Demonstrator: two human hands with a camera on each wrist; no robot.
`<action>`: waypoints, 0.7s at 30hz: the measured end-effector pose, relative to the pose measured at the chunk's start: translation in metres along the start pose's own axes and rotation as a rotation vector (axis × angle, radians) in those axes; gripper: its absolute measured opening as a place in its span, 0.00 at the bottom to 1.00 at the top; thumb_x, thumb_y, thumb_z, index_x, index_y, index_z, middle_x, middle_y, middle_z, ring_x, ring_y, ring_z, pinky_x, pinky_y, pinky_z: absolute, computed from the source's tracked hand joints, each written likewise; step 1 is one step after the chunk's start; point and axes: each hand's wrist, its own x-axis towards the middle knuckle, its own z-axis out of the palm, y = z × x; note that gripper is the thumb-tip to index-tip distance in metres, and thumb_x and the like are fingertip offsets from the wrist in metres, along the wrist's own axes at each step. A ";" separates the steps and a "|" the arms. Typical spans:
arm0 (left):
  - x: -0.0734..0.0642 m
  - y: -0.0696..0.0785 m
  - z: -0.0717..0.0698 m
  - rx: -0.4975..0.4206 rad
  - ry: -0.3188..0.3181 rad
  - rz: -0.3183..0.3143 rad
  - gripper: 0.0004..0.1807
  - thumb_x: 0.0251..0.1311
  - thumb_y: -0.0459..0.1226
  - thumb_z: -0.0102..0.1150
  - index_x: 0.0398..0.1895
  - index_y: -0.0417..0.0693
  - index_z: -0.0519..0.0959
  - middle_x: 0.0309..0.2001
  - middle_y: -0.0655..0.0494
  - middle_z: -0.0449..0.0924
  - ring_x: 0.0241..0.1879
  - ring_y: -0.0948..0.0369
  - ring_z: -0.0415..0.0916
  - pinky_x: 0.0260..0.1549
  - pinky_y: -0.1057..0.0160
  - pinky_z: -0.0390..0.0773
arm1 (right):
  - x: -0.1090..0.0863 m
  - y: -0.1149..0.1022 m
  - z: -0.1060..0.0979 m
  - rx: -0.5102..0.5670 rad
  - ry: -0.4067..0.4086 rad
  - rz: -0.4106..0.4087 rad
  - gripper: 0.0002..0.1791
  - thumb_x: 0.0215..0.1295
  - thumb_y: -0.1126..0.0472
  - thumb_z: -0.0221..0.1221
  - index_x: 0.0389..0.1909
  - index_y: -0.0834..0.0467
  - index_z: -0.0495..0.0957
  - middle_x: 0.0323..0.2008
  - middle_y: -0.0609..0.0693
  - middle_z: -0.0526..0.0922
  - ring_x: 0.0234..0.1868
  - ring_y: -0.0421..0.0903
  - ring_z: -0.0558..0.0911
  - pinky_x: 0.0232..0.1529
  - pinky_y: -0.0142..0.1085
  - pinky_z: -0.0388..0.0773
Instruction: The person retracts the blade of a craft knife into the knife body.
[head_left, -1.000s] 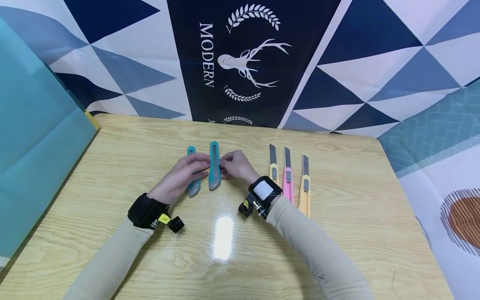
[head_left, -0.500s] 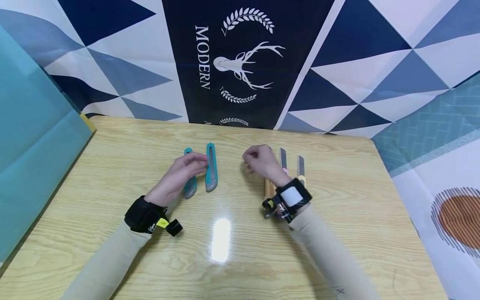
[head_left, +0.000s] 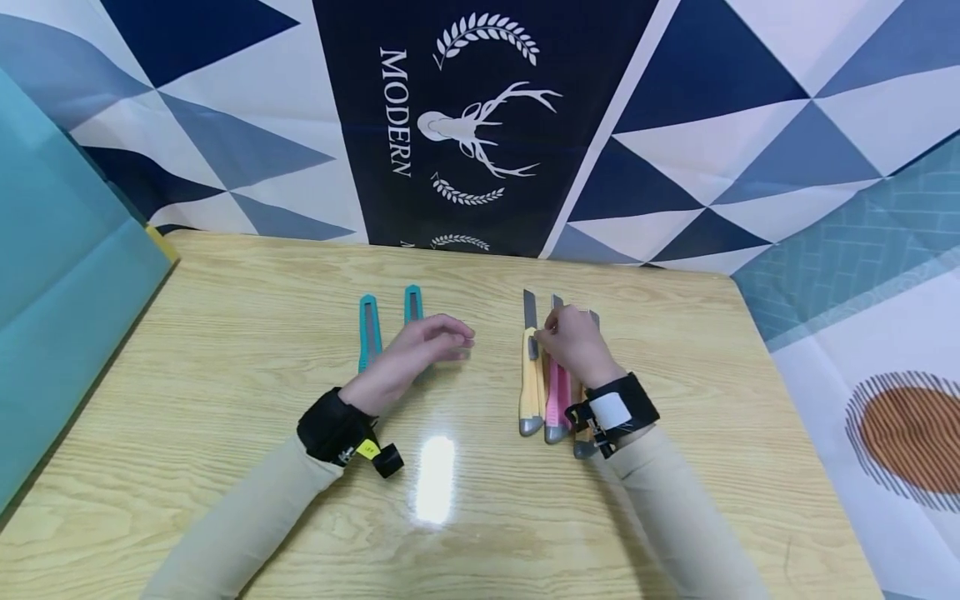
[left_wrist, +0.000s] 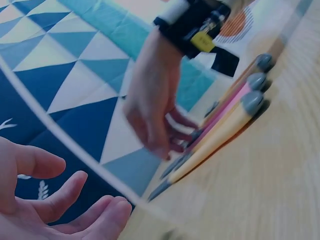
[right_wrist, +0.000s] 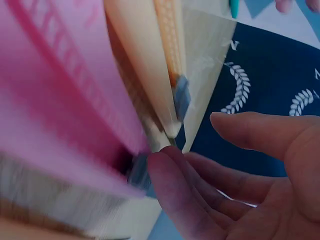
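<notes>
Right hand (head_left: pixel 577 343) first: in the head view it is right of the middle, fingertips bent down over the pink cutter (head_left: pixel 557 400) and close to the slider of the yellow cutter (head_left: pixel 529 379) at its left. Contact cannot be told from here. The third cutter (head_left: pixel 582 435), also yellowish, is largely hidden beneath the hand and the wrist strap (head_left: pixel 613 411). The left hand (head_left: pixel 408 358), left of centre, is loosely spread with nothing in its grasp, partly covering two teal cutters (head_left: pixel 369 329) on the wooden table (head_left: pixel 262 308).

In the left wrist view, the three cutters lie side by side at the upper right, grey end caps toward the corner. The right hand reaches down from the top centre to their blade ends; the left hand's parted fingers fill the lower left.

In the right wrist view, thumb and fingers stand apart, with nothing pinched between them. The blurred pink cutter fills the left, its slider (right_wrist: pixel 138 172) just beside a fingertip.

The pink cutter should be light and stiff, its smooth plastic perhaps a little slippery; the handle sides look the safest hold. Bared blades at the upper ends and the neighbouring handles crowd finger room.
</notes>
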 end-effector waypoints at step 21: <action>0.011 -0.014 0.038 0.146 -0.053 -0.075 0.14 0.65 0.29 0.46 0.51 0.28 0.70 0.50 0.31 0.72 0.51 0.45 0.70 0.54 0.46 0.70 | 0.018 -0.015 0.015 -0.048 -0.054 0.121 0.11 0.52 0.62 0.62 0.21 0.63 0.70 0.12 0.51 0.72 0.12 0.45 0.76 0.09 0.30 0.71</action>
